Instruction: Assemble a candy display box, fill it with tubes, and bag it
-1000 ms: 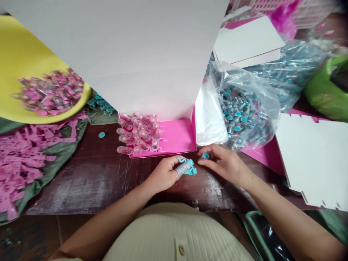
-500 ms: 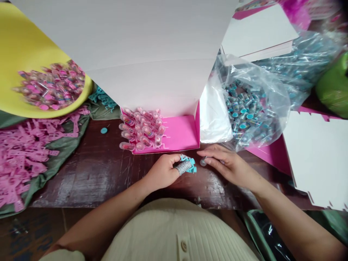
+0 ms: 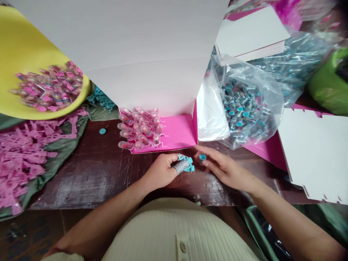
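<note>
My left hand (image 3: 165, 168), a finger wrapped in grey tape, is closed on a turquoise plastic clip piece (image 3: 189, 165). Just to its right, my right hand (image 3: 224, 165) pinches a small clear capsule with a turquoise cap (image 3: 202, 157) between thumb and fingers. A small gap separates the two pieces. Behind the hands stands an open pink box (image 3: 181, 132) with a tall white lid. Clear-domed pink capsules (image 3: 141, 127) stand in rows in its left half; slots show in the pink floor at right.
At left are a yellow basin (image 3: 73, 108) of pink capsules and a heap of pink plastic pieces (image 3: 24, 156). A loose turquoise cap (image 3: 102, 131) lies on the dark table. A clear bag (image 3: 268, 96) of turquoise-capped capsules and white card sheets (image 3: 318, 156) are at right.
The capsule in my right hand has been turned, so its turquoise cap now faces up. My left hand keeps its hold on the turquoise clip piece. The whole view has shifted slightly.
</note>
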`<state>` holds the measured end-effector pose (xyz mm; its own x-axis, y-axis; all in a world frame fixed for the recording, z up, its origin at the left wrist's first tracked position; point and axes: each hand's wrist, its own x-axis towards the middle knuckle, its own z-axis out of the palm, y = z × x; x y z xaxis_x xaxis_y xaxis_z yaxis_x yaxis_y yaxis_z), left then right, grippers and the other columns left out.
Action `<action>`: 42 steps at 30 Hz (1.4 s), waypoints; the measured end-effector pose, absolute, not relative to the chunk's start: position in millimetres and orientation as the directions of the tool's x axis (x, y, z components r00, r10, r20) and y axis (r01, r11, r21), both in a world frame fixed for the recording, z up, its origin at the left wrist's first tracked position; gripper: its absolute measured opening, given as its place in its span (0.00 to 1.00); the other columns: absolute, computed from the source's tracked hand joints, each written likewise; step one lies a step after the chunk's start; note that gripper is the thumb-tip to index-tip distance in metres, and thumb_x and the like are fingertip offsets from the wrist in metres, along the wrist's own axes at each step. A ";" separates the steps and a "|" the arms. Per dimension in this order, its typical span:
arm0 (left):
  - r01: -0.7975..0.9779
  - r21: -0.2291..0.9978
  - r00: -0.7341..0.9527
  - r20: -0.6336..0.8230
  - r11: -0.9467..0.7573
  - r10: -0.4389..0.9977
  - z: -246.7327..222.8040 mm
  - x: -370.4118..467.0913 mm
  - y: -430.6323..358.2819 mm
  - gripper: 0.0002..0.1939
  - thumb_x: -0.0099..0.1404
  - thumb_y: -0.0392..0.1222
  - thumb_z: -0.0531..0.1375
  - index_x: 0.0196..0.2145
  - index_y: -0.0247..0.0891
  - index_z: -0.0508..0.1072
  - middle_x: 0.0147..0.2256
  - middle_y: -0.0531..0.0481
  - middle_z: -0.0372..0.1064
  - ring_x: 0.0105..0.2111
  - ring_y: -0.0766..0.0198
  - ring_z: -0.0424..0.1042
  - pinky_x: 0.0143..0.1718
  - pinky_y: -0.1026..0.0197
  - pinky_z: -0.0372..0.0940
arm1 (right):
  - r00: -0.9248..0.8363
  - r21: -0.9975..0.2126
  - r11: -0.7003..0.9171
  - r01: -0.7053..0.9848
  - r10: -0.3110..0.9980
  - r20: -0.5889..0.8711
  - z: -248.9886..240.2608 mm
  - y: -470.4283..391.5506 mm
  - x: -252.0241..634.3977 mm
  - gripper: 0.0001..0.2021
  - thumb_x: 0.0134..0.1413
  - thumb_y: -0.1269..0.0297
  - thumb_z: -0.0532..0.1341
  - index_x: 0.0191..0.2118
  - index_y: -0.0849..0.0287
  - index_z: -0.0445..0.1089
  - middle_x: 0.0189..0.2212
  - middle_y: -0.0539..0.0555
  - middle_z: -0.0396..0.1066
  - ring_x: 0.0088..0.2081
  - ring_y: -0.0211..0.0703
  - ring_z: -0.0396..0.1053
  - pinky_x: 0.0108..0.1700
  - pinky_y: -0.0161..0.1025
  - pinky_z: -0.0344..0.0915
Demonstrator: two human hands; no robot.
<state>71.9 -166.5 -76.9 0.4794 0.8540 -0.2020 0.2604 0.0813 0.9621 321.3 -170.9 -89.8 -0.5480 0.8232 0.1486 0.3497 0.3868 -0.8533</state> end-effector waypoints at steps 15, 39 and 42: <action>0.311 0.950 0.502 -0.170 0.006 0.848 -65.0 74.6 -169.3 0.11 0.69 0.38 0.61 0.44 0.36 0.83 0.41 0.48 0.82 0.39 0.61 0.78 0.45 0.63 0.70 | -0.556 -0.787 0.480 0.389 0.803 0.215 -79.8 -171.7 313.7 0.19 0.68 0.62 0.60 0.61 0.55 0.63 0.50 0.58 0.71 0.48 0.44 0.73 0.50 0.42 0.72; 0.575 0.632 0.528 0.198 -0.519 0.826 -66.0 67.1 -166.9 0.15 0.67 0.31 0.56 0.46 0.38 0.79 0.47 0.45 0.79 0.45 0.56 0.78 0.47 0.58 0.70 | -0.454 -0.807 0.309 0.504 0.889 0.056 -57.7 -164.7 312.9 0.20 0.71 0.50 0.53 0.33 0.58 0.72 0.28 0.50 0.73 0.29 0.38 0.70 0.35 0.36 0.63; 0.538 0.731 0.475 0.148 -0.419 0.867 -60.8 65.6 -166.9 0.13 0.69 0.34 0.56 0.46 0.38 0.79 0.43 0.46 0.80 0.43 0.57 0.78 0.47 0.59 0.70 | -0.316 -0.736 0.301 0.606 0.941 0.125 -59.2 -151.1 335.2 0.22 0.73 0.51 0.49 0.40 0.57 0.75 0.34 0.53 0.77 0.35 0.41 0.73 0.39 0.38 0.66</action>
